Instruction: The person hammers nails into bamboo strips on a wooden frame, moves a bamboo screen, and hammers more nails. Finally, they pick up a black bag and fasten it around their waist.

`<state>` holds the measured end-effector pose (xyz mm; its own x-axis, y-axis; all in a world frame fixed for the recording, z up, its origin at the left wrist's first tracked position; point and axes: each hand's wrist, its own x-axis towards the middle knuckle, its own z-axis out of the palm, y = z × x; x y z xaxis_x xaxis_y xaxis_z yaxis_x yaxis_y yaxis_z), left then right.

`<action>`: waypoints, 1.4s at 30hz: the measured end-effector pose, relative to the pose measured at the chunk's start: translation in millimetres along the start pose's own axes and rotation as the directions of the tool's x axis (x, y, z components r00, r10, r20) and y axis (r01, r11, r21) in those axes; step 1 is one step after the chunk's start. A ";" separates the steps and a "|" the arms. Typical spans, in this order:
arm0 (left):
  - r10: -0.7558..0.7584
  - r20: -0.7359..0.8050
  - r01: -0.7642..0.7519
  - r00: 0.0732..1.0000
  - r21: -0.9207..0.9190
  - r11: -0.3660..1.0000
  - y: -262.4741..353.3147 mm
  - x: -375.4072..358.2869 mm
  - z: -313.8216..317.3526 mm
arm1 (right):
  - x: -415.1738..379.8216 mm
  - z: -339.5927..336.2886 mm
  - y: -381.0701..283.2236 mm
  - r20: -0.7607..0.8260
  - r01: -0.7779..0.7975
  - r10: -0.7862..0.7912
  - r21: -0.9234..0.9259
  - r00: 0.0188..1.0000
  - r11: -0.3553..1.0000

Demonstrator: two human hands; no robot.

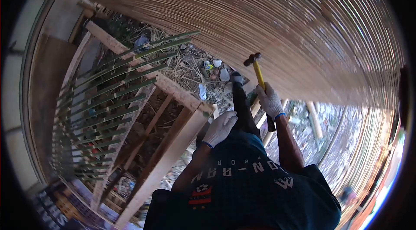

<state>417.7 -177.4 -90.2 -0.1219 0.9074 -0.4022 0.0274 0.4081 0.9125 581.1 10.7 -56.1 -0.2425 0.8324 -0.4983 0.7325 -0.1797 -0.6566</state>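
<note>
A hammer (258, 74) with a yellow and black handle and a dark head is gripped in my right hand (271, 101), which wears a white glove with a blue cuff. Its head points up toward a large screen of thin wooden or bamboo strips (277, 35). My left hand (221, 129), in a matching glove, hangs in front of my dark shirt, near the end of a wooden frame (173, 143). Its fingers are partly curled, and whether it holds anything is too small to make out.
Green bamboo strips (125, 86) lie in a lattice across wooden beams at the left. Straw, stones and litter (190, 67) cover the ground ahead. A wooden panel (52, 69) stands at the far left. Poles (314, 119) lie at the right.
</note>
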 end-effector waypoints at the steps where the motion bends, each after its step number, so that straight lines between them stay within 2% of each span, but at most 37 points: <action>1: -0.022 0.034 0.024 0.999 -0.060 0.998 -5.4 20.7 2.2 | 25.4 -7.5 -8.7 -0.019 0.079 -0.080 -0.050 0.997 0.996; 3: 0.009 -0.136 -0.018 0.991 -0.069 0.997 -2.8 62.6 10.9 | 72.6 -25.1 -38.4 0.013 0.198 -0.197 -0.085 0.980 0.977; 4: 0.010 -0.222 -0.028 0.975 -0.075 0.997 -0.2 81.3 17.7 | 90.3 -30.0 -41.1 0.032 0.297 -0.296 -0.172 0.955 0.939; 6: -0.082 -0.324 0.036 0.943 -0.145 0.989 -14.1 129.5 28.4 | 149.1 -32.4 -55.9 0.070 0.527 -0.533 -0.302 0.843 0.794; 7: -0.168 -0.347 0.113 0.923 -0.173 0.978 -18.2 151.2 31.7 | 165.3 -36.7 -74.5 0.166 0.484 -0.455 -0.266 0.875 0.834; 8: -0.242 -0.373 0.174 0.896 -0.206 0.963 -22.6 179.5 33.0 | 190.5 -35.5 -85.2 0.172 0.564 -0.537 -0.272 0.826 0.780; 9: -0.165 -0.462 0.110 0.871 -0.143 0.984 -34.6 204.3 34.6 | 209.4 -32.2 -91.3 0.177 0.631 -0.607 -0.272 0.775 0.726; 10: -0.299 -0.451 0.202 0.841 -0.252 0.947 -10.5 219.9 20.7 | 225.1 -27.0 -96.0 0.180 0.691 -0.670 -0.269 0.721 0.671; 11: -0.329 -0.493 0.169 0.806 -0.341 0.925 -6.2 236.6 11.4 | 238.8 -22.0 -104.5 0.211 0.732 -0.701 -0.183 0.681 0.656; 12: -0.360 -0.527 0.129 0.770 -0.424 0.897 -7.4 250.4 5.6 | 253.0 -16.6 -116.2 0.231 0.770 -0.734 -0.172 0.638 0.615; 14: -0.159 -0.761 0.002 0.629 -0.203 0.979 -32.9 284.7 -5.9 | 280.2 -4.2 -127.7 0.229 0.781 -0.747 -0.138 0.624 0.609; 16: -0.174 -0.790 -0.004 0.588 -0.218 0.976 -42.6 307.5 -27.0 | 299.6 3.9 -141.2 0.206 0.834 -0.808 -0.130 0.552 0.537; 18: -0.351 -0.749 0.010 0.562 -0.419 0.908 -52.9 325.8 -52.3 | 324.6 11.2 -142.9 0.150 0.886 -0.875 -0.151 0.460 0.439; 19: -0.427 -0.714 0.011 0.555 -0.507 0.862 -61.2 335.8 -67.1 | 334.3 13.8 -145.6 0.122 0.883 -0.877 -0.132 0.465 0.450; 22: -0.081 -0.921 -0.027 0.382 -0.098 0.995 -190.5 393.3 -108.0 | 358.3 19.5 -150.9 0.021 0.862 -0.870 -0.151 0.493 0.484; 23: -0.180 -0.911 -0.084 0.370 -0.226 0.971 -201.5 405.0 -126.8 | 365.2 24.5 -149.7 -0.019 0.838 -0.852 -0.167 0.524 0.519; 25: -0.369 -0.856 -0.202 0.361 -0.458 0.866 -225.4 427.8 -165.1 | 374.3 33.9 -158.8 -0.145 0.863 -0.862 -0.080 0.486 0.499; 27: -0.130 -0.962 0.072 0.241 -0.115 0.991 -270.7 448.9 -208.9 | 403.8 52.0 -152.3 -0.295 0.942 -0.905 -0.048 0.305 0.333; 28: 0.007 -0.980 0.221 0.199 0.052 0.974 -289.8 462.0 -225.6 | 416.7 63.5 -153.9 -0.369 0.956 -0.882 0.101 0.293 0.275; 29: -0.095 -0.972 0.118 0.214 -0.071 0.990 -293.5 469.4 -238.2 | 428.2 72.2 -151.5 -0.415 0.968 -0.875 0.136 0.249 0.211; 32: -0.138 -0.969 0.264 0.203 -0.081 0.961 -353.4 495.8 -280.9 | 452.8 88.7 -155.3 -0.477 0.976 -0.875 0.214 0.084 -0.023; 33: -0.143 -0.973 0.314 0.181 -0.080 0.946 -370.8 502.5 -291.2 | 447.3 88.6 -154.6 -0.423 0.966 -0.899 0.260 0.114 0.000; 35: -0.120 -0.988 0.413 0.098 -0.069 0.908 -405.1 516.2 -296.4 | 462.2 104.6 -143.5 -0.452 0.952 -0.885 0.302 0.107 -0.039; 36: -0.109 -0.991 0.412 0.078 -0.067 0.909 -422.9 524.7 -299.9 | 468.1 111.6 -139.8 -0.466 0.946 -0.879 0.318 0.100 -0.061; 38: -0.088 -0.995 0.409 0.036 -0.065 0.910 -467.7 538.6 -311.4 | 473.6 128.0 -132.9 -0.488 0.971 -0.869 0.234 0.083 -0.038; 39: -0.050 -0.998 0.346 0.042 -0.032 0.938 -483.4 541.8 -312.5 | 479.4 133.8 -125.1 -0.475 0.973 -0.877 0.226 0.073 -0.042; 40: -0.048 -0.998 0.362 0.030 -0.034 0.932 -485.9 541.8 -309.8 | 484.6 140.3 -117.5 -0.461 0.975 -0.885 0.219 0.062 -0.045; 42: -0.055 -0.998 0.400 0.009 -0.046 0.916 -471.4 531.8 -298.3 | 493.1 153.0 -102.2 -0.415 0.961 -0.903 0.278 0.112 -0.008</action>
<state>44.0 82.9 -711.9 -0.9933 -0.1138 0.0210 -0.0695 0.7315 0.6783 289.3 359.3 -321.3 -0.4249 0.4730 0.7719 -0.4160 0.6553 -0.6305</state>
